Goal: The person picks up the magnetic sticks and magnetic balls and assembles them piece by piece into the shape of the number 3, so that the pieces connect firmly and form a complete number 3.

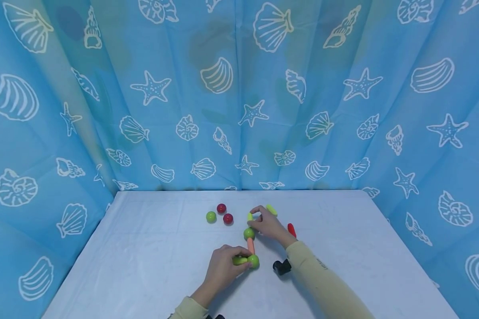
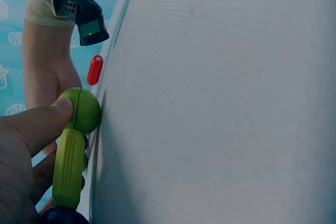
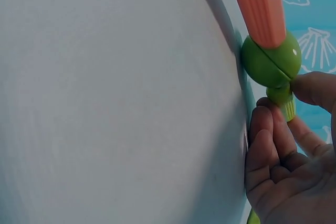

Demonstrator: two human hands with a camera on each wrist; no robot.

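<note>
A chain of toy balls and ribbed rods lies on the white table. My left hand (image 1: 223, 267) grips its near green ball (image 1: 254, 261), thumb on the ball's side in the left wrist view. From that ball a yellow-green rod (image 2: 69, 169) runs under my fingers to a dark ball (image 2: 64, 215). An orange rod (image 1: 250, 246) links the near ball to a farther green ball (image 3: 272, 59). Beyond this, my right hand (image 1: 268, 223) pinches another yellow-green rod (image 1: 249, 217), whose end meets the farther ball.
Two red balls (image 1: 221, 208) and a loose green ball (image 1: 211, 216) sit left of the right hand. A loose yellow-green rod (image 1: 271, 209) lies just beyond it, and a red rod (image 1: 291, 229) to its right. A black wrist camera (image 1: 281, 267) hangs under the right sleeve.
</note>
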